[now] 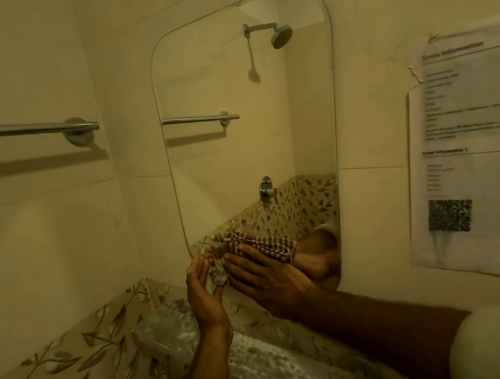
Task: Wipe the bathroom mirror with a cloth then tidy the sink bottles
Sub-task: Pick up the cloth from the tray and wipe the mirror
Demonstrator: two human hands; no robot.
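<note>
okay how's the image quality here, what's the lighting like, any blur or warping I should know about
Head view: dim yellowish light tints everything; the chrome towel bar casts a hard shadow beneath; straight tile lines and the rounded frameless mirror bow from wide-angle distortion; text on the taped paper notice is blurred unreadable; the right hand pressing the striped brown cloth stays fairly sharp.

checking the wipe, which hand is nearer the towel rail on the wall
Left. The left hand is open beside the cloth, below and right of the towel rail; the right hand lies farther right, flat on the cloth.
</note>
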